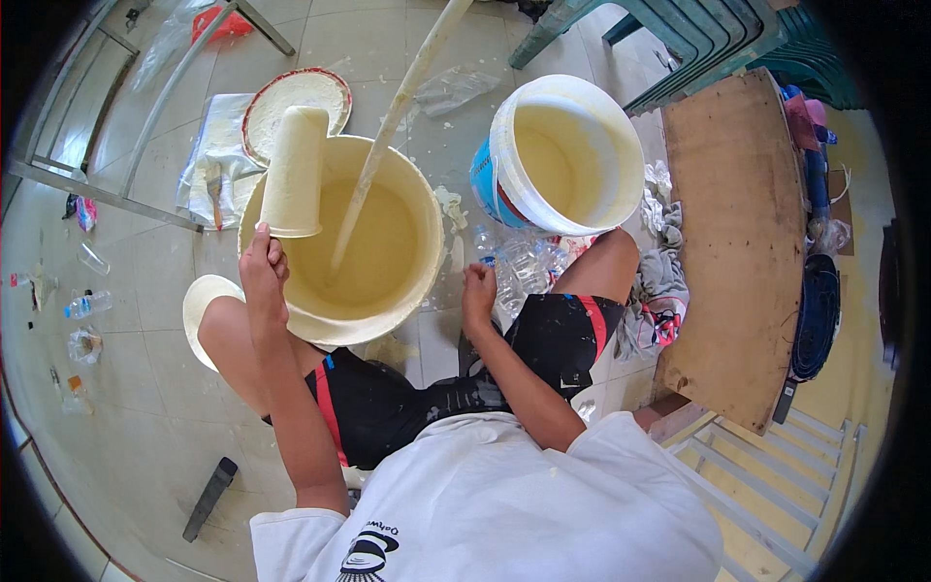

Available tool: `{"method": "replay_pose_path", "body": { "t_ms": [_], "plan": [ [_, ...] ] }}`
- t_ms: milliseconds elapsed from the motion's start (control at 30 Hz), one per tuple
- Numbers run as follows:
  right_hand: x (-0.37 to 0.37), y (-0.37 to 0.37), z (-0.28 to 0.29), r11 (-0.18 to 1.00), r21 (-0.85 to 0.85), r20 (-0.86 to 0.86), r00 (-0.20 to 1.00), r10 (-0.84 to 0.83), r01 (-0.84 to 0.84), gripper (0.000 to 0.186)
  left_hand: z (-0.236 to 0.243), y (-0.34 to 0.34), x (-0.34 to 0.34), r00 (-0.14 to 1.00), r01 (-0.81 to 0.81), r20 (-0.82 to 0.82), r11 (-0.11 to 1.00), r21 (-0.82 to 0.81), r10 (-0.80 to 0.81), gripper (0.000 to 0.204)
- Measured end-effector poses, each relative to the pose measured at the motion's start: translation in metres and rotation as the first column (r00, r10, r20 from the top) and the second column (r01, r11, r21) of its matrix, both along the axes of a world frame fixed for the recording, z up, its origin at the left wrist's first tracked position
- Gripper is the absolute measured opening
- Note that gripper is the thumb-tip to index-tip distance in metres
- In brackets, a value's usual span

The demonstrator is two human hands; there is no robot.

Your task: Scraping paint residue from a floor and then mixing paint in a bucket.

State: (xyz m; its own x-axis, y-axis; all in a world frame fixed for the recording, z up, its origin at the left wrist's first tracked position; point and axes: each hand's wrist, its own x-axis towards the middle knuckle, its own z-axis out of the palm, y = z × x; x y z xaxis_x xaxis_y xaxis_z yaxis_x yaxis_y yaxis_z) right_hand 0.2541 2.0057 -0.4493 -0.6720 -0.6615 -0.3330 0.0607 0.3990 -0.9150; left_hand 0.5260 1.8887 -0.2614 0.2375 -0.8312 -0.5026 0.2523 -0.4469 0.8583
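My left hand grips the near edge of a tall cylindrical container coated in cream. It is held over the left side of a large bucket of cream liquid. A long coated stick stands slanted in that liquid. My right hand is curled shut in front of my right thigh, with nothing visible in it, close to several clear plastic bottles. Beyond them, a white and blue bucket has cream coating its inside.
A cream-covered round lid and a brush lie beyond the large bucket. A metal frame stands at left. Stacked green chairs, a wooden board and crumpled cloths are at right. Loose bottles litter the tiled floor.
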Motion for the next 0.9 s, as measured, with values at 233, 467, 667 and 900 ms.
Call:
{"method": "replay_pose_path", "body": {
  "t_ms": [233,467,667,900],
  "plan": [
    [-0.015,0.030,0.004,0.863,0.221,0.036,0.888,0.458,-0.454,0.016,-0.003,-0.004,0.001,0.998,0.029,0.064,1.000,-0.005,-0.029,0.035],
    [-0.003,0.026,-0.004,0.830,0.248,0.209,0.864,0.458,-0.500,0.015,-0.011,0.002,0.007,0.999,-0.017,0.046,1.000,-0.011,0.018,0.035],
    [-0.011,0.026,-0.001,0.847,0.159,0.205,0.856,0.474,-0.507,0.014,-0.015,0.004,0.001,1.000,-0.015,0.002,1.000,0.004,0.015,0.032],
    [-0.007,0.021,-0.002,0.857,0.235,0.222,0.884,0.412,-0.459,0.012,-0.002,0.006,0.002,1.000,0.015,-0.008,1.000,-0.003,-0.015,0.028]
  ]
}}
